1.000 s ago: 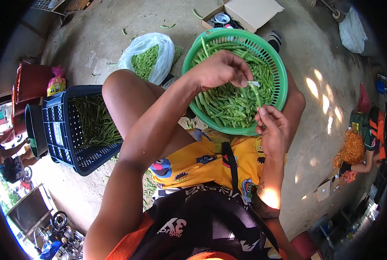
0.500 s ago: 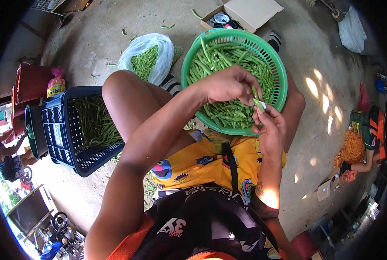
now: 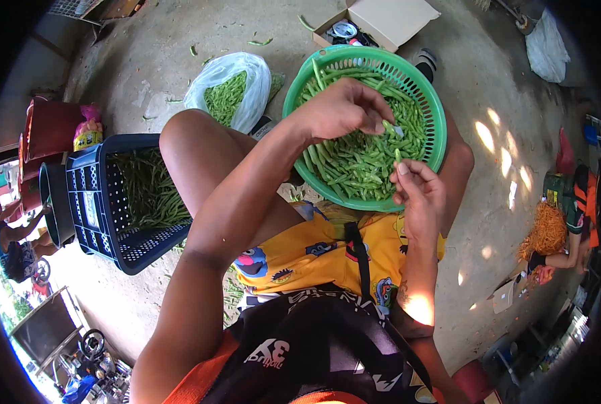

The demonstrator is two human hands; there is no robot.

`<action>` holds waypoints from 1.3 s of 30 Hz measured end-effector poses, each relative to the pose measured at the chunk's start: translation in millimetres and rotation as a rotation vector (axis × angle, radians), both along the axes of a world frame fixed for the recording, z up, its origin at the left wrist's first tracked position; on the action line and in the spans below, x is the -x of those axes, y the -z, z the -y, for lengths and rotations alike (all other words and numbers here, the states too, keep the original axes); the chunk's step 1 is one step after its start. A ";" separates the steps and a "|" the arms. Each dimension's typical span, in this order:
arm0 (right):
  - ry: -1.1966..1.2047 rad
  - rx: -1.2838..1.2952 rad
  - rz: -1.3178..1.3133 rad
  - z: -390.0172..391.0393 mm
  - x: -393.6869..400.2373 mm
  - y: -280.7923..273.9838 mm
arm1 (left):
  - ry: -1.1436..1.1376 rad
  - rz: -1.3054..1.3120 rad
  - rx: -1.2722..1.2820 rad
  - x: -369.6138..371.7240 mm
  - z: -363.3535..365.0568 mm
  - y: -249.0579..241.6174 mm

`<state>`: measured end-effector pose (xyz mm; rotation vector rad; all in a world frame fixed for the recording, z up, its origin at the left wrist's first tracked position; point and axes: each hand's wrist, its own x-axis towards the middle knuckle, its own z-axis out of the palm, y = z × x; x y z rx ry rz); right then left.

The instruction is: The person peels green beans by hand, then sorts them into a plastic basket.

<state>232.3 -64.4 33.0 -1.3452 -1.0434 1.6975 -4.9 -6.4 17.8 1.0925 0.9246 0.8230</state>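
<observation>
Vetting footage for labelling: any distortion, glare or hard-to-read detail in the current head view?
Head view: fisheye bending, black corners; a sun patch bleaches part of the right forearm, others dapple the floor; picture's left edge overexposed; pale item at the left hand too small to identify.

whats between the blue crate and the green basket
In the head view, the person's bent left leg and left forearm lie between the crate and the basket.
</observation>
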 end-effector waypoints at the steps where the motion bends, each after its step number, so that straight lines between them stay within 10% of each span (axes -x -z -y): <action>1: -0.030 -0.064 0.120 -0.4 0.5 -1.6 | -0.094 -0.110 -0.096 0.8 1.2 0.2; 3: 0.008 -0.268 0.226 -0.4 -1.5 -11.1 | -0.186 -0.219 -0.187 0.6 6.0 0.7; 7: 0.253 -0.636 0.584 25.5 -50.8 -13.6 | -0.110 -1.228 -0.638 -0.4 19.9 -4.3; 10: 0.374 -0.436 0.711 86.9 -120.9 13.7 | -0.127 -1.257 -0.673 -0.3 22.5 -1.0; 14: 0.505 0.358 0.128 192.2 -201.1 100.2 | -0.273 -1.033 -0.713 3.5 8.0 -6.3; 19: 0.517 0.487 -0.380 188.9 -157.1 60.2 | -0.454 -0.814 -0.668 6.1 0.3 -21.7; 23: 0.332 0.359 -0.242 283.8 -258.7 174.9 | -0.553 -0.616 -0.443 16.2 -0.3 -30.9; 39: 0.102 0.299 0.415 323.5 -209.1 57.4 | -0.519 -0.371 -0.315 11.4 4.1 -39.6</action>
